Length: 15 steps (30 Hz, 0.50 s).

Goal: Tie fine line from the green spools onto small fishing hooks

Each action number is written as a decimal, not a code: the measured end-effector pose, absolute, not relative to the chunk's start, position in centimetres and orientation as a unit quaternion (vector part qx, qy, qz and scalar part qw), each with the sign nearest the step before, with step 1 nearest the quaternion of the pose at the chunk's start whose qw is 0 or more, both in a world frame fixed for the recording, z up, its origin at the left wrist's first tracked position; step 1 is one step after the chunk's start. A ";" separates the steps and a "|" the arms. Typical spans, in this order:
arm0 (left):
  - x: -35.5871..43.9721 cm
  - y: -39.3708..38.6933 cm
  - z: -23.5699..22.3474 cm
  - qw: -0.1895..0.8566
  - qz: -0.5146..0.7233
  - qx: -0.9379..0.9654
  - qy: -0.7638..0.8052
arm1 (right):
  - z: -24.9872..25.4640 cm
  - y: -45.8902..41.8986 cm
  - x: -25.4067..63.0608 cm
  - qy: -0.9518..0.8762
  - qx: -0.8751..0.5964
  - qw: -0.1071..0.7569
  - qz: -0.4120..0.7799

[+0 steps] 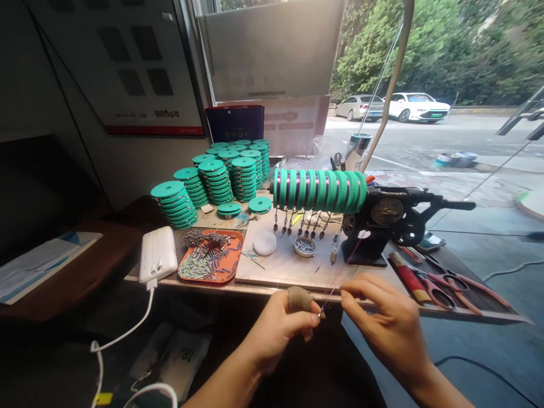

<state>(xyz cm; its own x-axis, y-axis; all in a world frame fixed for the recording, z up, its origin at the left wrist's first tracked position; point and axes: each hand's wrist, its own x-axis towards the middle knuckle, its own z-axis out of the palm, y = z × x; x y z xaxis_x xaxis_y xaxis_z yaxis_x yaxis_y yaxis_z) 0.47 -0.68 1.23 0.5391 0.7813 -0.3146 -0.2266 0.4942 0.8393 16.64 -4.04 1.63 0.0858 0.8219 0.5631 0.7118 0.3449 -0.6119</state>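
Observation:
My left hand (287, 320) is pinched on a small shiny metal piece (322, 312) on a thin purple line, just off the table's front edge. A tan wrap covers its index finger. Close by on the right, my right hand (385, 320) has thumb and index finger together at the purple fishing line (332, 292); the exact grip is too small to make out. That line runs up toward the black hand-cranked winder (386, 212). Green foam spools (321, 190) sit in a row on its shaft, wound with purple line, with small weights and swivels dangling below.
Stacks of green spools (219, 181) stand at the back left. An orange tray (212, 258) of small metal parts, a white power bank (157, 258) with cable, and a bowl of beads (305, 246) are on the table. Scissors (442, 289) and pliers (480, 280) lie right.

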 end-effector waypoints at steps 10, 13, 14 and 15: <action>1.0 0.5 1.5 0.779 0.312 0.429 0.333 | 2.0 -3.8 16.6 -0.718 -0.536 0.444 -0.003; 0.6 0.8 1.4 0.778 0.315 0.430 0.333 | 2.1 -3.6 16.4 -0.721 -0.534 0.440 0.010; 0.3 1.0 1.5 0.773 0.317 0.433 0.337 | 2.1 -3.6 16.3 -0.724 -0.532 0.439 0.016; 0.0 1.2 1.6 0.767 0.319 0.438 0.343 | 2.1 -3.6 16.2 -0.727 -0.529 0.437 0.023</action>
